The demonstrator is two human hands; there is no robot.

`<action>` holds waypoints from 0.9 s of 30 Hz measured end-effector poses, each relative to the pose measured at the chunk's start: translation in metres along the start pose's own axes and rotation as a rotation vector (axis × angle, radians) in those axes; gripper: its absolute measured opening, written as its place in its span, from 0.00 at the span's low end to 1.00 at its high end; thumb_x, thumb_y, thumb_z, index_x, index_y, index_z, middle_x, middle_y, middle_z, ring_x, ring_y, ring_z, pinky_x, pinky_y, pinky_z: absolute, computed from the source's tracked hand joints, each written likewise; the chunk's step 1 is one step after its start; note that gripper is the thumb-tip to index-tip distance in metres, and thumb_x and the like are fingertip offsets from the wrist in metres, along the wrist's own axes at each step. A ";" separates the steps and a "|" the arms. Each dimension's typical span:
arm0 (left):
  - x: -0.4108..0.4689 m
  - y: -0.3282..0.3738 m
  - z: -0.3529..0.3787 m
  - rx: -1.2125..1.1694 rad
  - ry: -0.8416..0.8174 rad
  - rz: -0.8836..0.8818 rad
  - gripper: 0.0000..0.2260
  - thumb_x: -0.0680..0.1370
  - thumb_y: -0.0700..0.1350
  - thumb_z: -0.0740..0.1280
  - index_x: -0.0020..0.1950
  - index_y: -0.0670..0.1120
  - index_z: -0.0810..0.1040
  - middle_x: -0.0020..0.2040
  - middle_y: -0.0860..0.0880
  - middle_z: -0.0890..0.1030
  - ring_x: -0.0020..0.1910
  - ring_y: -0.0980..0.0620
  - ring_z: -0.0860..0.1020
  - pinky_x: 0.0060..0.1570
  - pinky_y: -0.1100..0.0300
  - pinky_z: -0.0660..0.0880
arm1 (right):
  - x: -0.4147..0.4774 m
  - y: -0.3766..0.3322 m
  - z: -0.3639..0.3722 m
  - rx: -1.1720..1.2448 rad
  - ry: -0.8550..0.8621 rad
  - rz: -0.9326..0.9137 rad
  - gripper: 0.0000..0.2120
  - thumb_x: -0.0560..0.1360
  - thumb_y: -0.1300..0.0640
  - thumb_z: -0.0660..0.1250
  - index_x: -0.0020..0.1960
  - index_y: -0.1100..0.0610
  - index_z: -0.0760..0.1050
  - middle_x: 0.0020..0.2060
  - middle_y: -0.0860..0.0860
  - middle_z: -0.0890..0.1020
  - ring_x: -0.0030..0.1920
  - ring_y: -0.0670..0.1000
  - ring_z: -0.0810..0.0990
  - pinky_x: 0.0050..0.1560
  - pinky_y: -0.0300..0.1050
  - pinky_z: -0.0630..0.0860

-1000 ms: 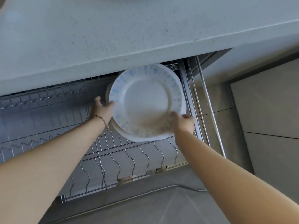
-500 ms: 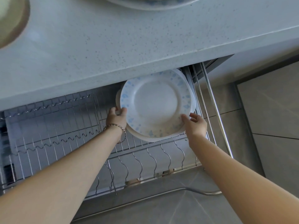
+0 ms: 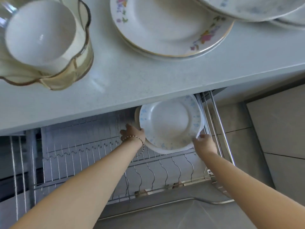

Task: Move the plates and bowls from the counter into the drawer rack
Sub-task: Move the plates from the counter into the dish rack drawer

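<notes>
Both hands are down in the open drawer rack (image 3: 92, 147), one on each side of the blue-speckled plates (image 3: 170, 124). My left hand (image 3: 133, 133) grips the stack's left rim, thumb on the front face and fingers behind, so the plates lean upright instead of sliding flat. My right hand (image 3: 204, 143) has its fingertips at the lower right rim; I cannot tell whether it pinches the edge or only steadies it. The stack stands tilted at the far right end of the rack, its top tucked under the lip of the worktop (image 3: 148, 76) and its lower edge down at the wires. I judge it is being settled into place and not yet let go. Parking it at the end leaves the wavy dividers to the left free for what waits on the worktop: flowered plates (image 3: 165, 30), another plate pile (image 3: 247, 7) and nested scalloped bowls (image 3: 41, 38). Most of the task looks undone.
</notes>
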State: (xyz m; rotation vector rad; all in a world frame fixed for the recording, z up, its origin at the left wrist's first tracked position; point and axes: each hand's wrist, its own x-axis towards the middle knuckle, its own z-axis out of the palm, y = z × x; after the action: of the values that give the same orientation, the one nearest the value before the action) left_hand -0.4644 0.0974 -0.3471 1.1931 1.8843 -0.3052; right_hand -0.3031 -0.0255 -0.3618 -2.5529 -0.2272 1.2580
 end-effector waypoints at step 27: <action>-0.133 0.253 -0.110 -0.796 -0.204 0.337 0.14 0.77 0.29 0.59 0.59 0.42 0.72 0.44 0.43 0.77 0.43 0.45 0.78 0.44 0.51 0.77 | 0.006 -0.225 -0.285 0.340 0.037 -0.334 0.17 0.73 0.62 0.64 0.61 0.63 0.74 0.54 0.59 0.80 0.46 0.55 0.78 0.44 0.45 0.76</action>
State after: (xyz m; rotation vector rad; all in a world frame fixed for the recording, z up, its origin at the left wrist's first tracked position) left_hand -0.2910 0.2109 -0.1217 0.8509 1.3736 0.4590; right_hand -0.0769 0.1371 -0.1289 -2.1401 -0.3786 1.0224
